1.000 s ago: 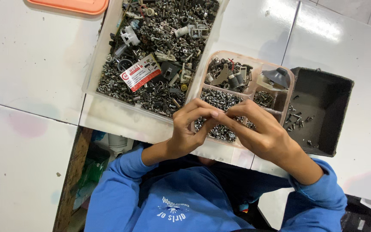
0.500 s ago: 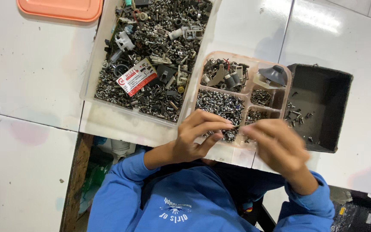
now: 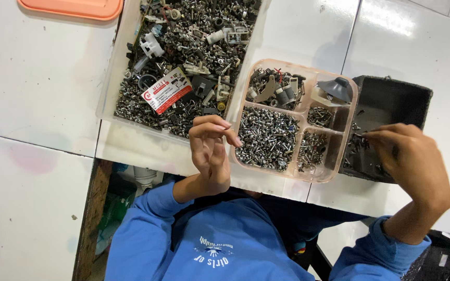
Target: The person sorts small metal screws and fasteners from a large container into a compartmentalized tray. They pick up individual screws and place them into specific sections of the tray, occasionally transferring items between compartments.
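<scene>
My left hand [image 3: 210, 151] hovers with curled fingers at the near left edge of a clear divided tray [image 3: 334, 174], beside its compartment of small silver screws [image 3: 266, 138]. Whether it holds a small part is hidden by the fingers. My right hand [image 3: 410, 158] is over a dark grey open box [image 3: 391, 99] at the right. Its fingertips pinch a thin small metal part [image 3: 365, 133] above the box's left side.
A large clear bin [image 3: 111, 112] of mixed screws, plastic bits and a red-and-white card [image 3: 166, 92] lies at the back left. An orange lid [image 3: 71, 8] is at the top edge. A gap between the white tables [image 3: 92, 208] shows clutter below.
My hands were joined over the divided tray working on a small part. They have separated: the right hand swung right to the dark box, and the left stayed by the screw compartment.
</scene>
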